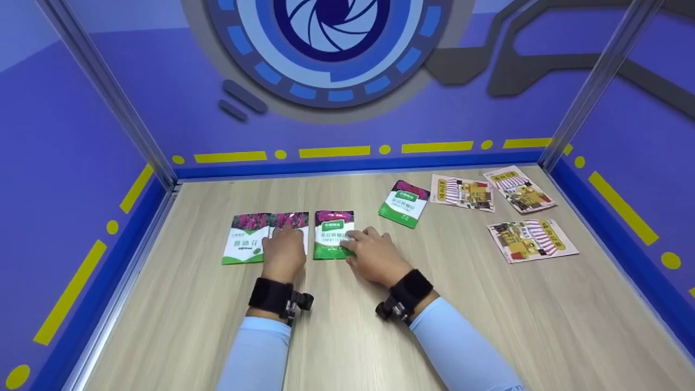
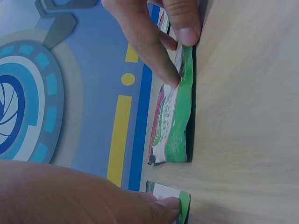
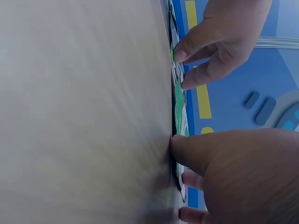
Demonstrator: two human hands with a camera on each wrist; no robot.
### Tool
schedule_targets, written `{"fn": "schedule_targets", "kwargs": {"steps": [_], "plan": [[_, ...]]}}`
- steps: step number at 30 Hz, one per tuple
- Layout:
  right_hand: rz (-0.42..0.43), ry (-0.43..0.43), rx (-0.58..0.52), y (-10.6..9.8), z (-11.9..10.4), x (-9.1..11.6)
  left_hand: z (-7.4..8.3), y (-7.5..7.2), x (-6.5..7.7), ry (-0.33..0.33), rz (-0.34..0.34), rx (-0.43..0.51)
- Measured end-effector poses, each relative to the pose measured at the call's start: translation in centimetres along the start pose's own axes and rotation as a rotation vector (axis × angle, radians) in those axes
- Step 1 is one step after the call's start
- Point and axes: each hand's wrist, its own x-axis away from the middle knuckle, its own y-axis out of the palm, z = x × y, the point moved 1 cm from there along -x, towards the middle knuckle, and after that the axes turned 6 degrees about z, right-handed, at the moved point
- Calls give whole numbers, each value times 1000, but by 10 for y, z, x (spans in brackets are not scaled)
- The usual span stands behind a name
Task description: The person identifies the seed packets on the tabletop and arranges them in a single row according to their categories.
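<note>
Side by side in the head view lie a white-and-green flower seed packet (image 1: 245, 247) at the left, a second one (image 1: 302, 220) partly under my left hand (image 1: 284, 252), and a third with a green label (image 1: 330, 251). My left thumb (image 2: 169, 205) presses on the face of the second packet, fingers spread over it. At the right edge of the green-label packet (image 2: 176, 142), my right hand (image 1: 378, 256) grips the corner, thumb at the front edge and a finger on its face. From the right wrist, both hands show low over the packets.
Another green-label seed packet (image 1: 404, 204) lies tilted farther back. To its right are three pink packets with striped awnings, one beside it (image 1: 462, 193), one at the back (image 1: 520, 190), one nearer (image 1: 532, 240). Blue-purple panels (image 1: 353, 133) wall the wooden table (image 1: 347, 347).
</note>
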Motion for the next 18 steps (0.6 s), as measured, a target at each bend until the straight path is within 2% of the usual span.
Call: {"fn": "schedule_targets", "kwargs": {"steps": [9,18], "plan": [[12,-24,5,3,-4,-2,1,0,0,12,4,10],[-29,-27,-2,3,-6,-2,0,-2,0,3,-10,10]]}}
